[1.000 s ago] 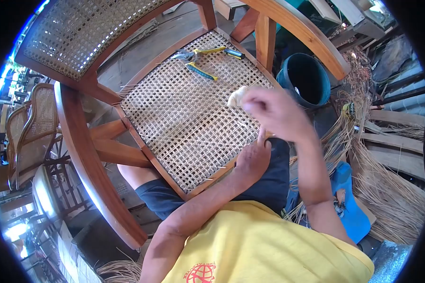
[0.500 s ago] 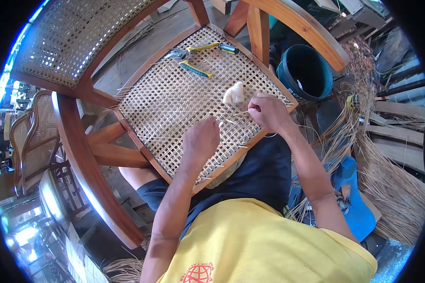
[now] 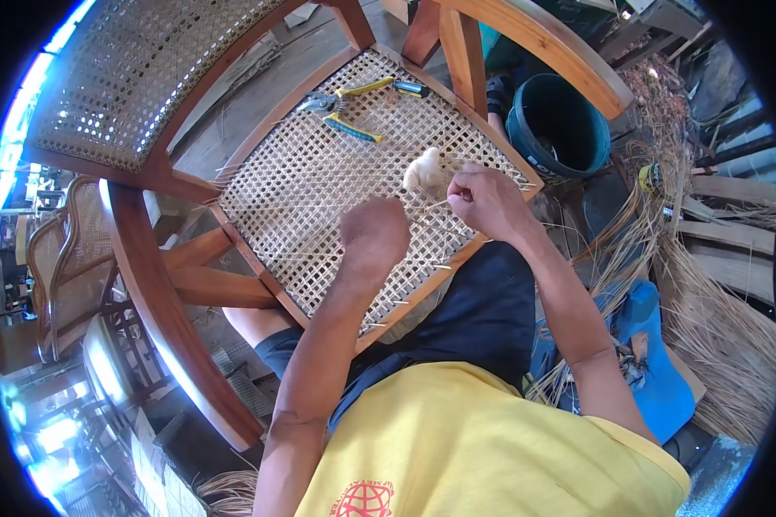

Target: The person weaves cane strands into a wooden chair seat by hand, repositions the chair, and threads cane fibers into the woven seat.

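A wooden chair seat woven with open cane mesh (image 3: pixel 319 185) lies in front of me over my lap. My right hand (image 3: pixel 489 202) is closed in a pinch near the seat's right edge, with a thin cane strand (image 3: pixel 434 207) running left from its fingertips. Over the middle of the mesh, my left hand (image 3: pixel 376 231) is curled into a fist, back of the hand up; its fingertips and anything in them are hidden. A crumpled off-white lump, perhaps cloth (image 3: pixel 423 170), rests beside my right hand. Yellow-and-teal-handled pruning shears (image 3: pixel 341 108) lie open farther back.
A blue-handled tool (image 3: pixel 411 89) lies by the shears. The chair's curved wooden arms (image 3: pixel 177 319) rise around the seat, with a caned backrest (image 3: pixel 129 77) at upper left. A dark teal bucket (image 3: pixel 560 129) and long loose cane strands (image 3: pixel 707 345) are at right.
My left hand has moved slightly up and turned, so its fingertips no longer show. My right hand has shifted slightly left, still pinching the strand. The view has shifted a little.
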### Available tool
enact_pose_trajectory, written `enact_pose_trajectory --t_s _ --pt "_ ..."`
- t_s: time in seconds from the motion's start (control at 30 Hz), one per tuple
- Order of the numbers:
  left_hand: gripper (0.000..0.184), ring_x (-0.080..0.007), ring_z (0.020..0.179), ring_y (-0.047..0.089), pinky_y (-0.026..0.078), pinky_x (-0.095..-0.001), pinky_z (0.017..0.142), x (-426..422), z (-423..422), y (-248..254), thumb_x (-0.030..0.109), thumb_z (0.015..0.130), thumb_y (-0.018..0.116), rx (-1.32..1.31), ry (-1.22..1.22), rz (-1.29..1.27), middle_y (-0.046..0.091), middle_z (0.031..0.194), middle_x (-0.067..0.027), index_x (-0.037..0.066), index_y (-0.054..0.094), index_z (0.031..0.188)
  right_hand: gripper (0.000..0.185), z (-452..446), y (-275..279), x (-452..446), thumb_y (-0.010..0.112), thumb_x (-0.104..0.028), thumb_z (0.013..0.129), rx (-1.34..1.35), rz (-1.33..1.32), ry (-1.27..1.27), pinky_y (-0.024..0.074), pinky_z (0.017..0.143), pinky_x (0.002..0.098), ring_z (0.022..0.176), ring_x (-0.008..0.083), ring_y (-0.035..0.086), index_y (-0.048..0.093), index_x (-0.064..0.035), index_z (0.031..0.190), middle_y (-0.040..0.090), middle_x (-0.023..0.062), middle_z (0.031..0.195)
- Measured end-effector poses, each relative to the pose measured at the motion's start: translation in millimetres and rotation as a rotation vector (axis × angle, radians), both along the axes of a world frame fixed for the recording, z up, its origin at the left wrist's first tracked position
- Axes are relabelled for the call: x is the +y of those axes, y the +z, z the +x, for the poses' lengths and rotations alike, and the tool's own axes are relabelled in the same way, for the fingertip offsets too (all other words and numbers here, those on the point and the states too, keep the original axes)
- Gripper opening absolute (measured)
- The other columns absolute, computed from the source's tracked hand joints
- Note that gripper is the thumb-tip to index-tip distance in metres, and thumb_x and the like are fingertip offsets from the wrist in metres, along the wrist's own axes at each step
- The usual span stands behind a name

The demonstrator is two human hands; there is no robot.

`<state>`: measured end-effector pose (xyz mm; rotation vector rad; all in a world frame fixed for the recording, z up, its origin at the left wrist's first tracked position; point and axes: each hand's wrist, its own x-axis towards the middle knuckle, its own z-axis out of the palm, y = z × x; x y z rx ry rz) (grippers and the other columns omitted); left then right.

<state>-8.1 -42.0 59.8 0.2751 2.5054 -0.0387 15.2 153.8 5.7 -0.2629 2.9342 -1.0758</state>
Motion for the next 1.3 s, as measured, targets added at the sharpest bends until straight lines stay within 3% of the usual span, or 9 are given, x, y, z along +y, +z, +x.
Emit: enact_pose_trajectory --t_s 0.2,0.37,0.67,0.73,0.8,0.87,0.93,1.1,1.3 --pt "0.024 -0.0366 0.098 0.072 0.057 -0.0469 0.084 9 11 -29 0.022 0.096 0.059 0.125 -0.101 0.073 0.073 0.105 -0.0185 0.003 0.073 0.101 0.012 -1 -3 0 0.063 -0.013 0.084 -0.036 -0.025 -0.017 0.0521 0.074 0.0423 0.079 0.0306 0.066 0.068 -0.0025 0.080 0.064 0.0122 0.083" --pt "0.024 -0.0390 0.087 0.071 0.053 -0.0528 0.078 -12 31 -81 0.023 0.097 0.058 0.300 0.186 0.443 0.071 0.088 -0.0232 0.001 0.065 0.099 0.014 -6 -29 -12 0.062 -0.019 0.087 -0.040 0.036 0.085 0.0538 0.080 0.0474 0.088 0.0339 0.068 0.069 -0.0077 0.082 0.067 0.0127 0.091" --pt "0.031 -0.0361 0.074 0.069 0.052 -0.0467 0.070 -43 25 -34 0.035 0.093 0.067 0.405 0.256 0.395 0.070 0.074 -0.0149 0.005 0.070 0.085 0.025 5 -15 -3 0.062 -0.029 0.095 -0.122 0.043 -0.085 0.0537 0.077 0.0483 0.087 0.0359 0.068 0.068 -0.0055 0.088 0.067 0.0143 0.091" --pt "0.030 -0.0257 0.061 0.065 0.049 -0.0406 0.062 -60 24 -8 0.033 0.091 0.071 0.389 0.313 0.440 0.068 0.067 -0.0122 0.004 0.070 0.084 0.022 9 -5 -10 0.063 -0.027 0.097 -0.009 0.199 -0.165 0.0533 0.078 0.0470 0.088 0.0353 0.068 0.068 -0.0057 0.092 0.069 0.0147 0.094" --pt "0.030 -0.0203 0.057 0.060 0.047 -0.0374 0.059 -62 28 13 0.032 0.090 0.072 0.402 0.306 0.562 0.066 0.065 -0.0109 0.003 0.070 0.083 0.019 5 4 -26 0.065 -0.024 0.098 0.387 -0.190 0.025 0.0531 0.079 0.0452 0.090 0.0361 0.068 0.068 -0.0048 0.101 0.069 0.0164 0.100" --pt "0.029 -0.0149 0.053 0.055 0.044 -0.0341 0.056 -61 29 31 0.030 0.090 0.074 0.425 0.303 0.688 0.064 0.062 -0.0096 0.002 0.070 0.082 0.021 -3 -7 -45 0.069 -0.024 0.097 0.332 -0.445 0.086 0.0534 0.077 0.0396 0.085 0.0265 0.068 0.068 -0.0052 0.107 0.070 0.0104 0.094" --pt "0.029 -0.0087 0.052 0.047 0.039 -0.0301 0.053 -57 28 42 0.028 0.089 0.075 0.451 0.307 0.782 0.059 0.058 -0.0074 0.001 0.070 0.080 0.020 -9 -4 -52 0.066 -0.023 0.101 -0.470 -1.127 0.249 0.0518 0.083 0.0307 0.095 0.0120 0.064 0.071 -0.0037 0.107 0.068 0.0029 0.098" --pt "0.029 -0.0408 0.080 0.068 0.052 -0.0467 0.074 -62 14 -7 0.028 0.097 0.063 0.277 0.275 0.595 0.071 0.084 -0.0222 -0.001 0.068 0.097 0.019 -13 -16 -35 0.073 -0.021 0.092 -0.374 -0.580 -0.050 0.0445 0.061 0.0236 0.066 0.0032 0.054 0.073 -0.0015 0.092 0.062 -0.0056 0.072" --pt "0.026 -0.0418 0.089 0.069 0.053 -0.0520 0.083 -53 19 -43 0.026 0.099 0.055 0.221 0.175 0.447 0.071 0.090 -0.0227 0.003 0.066 0.101 0.019 -9 -25 -29 0.075 -0.019 0.084 -0.258 -0.270 -0.078 0.0495 0.064 0.0289 0.066 0.0104 0.062 0.073 -0.0002 0.087 0.067 0.0049 0.071"
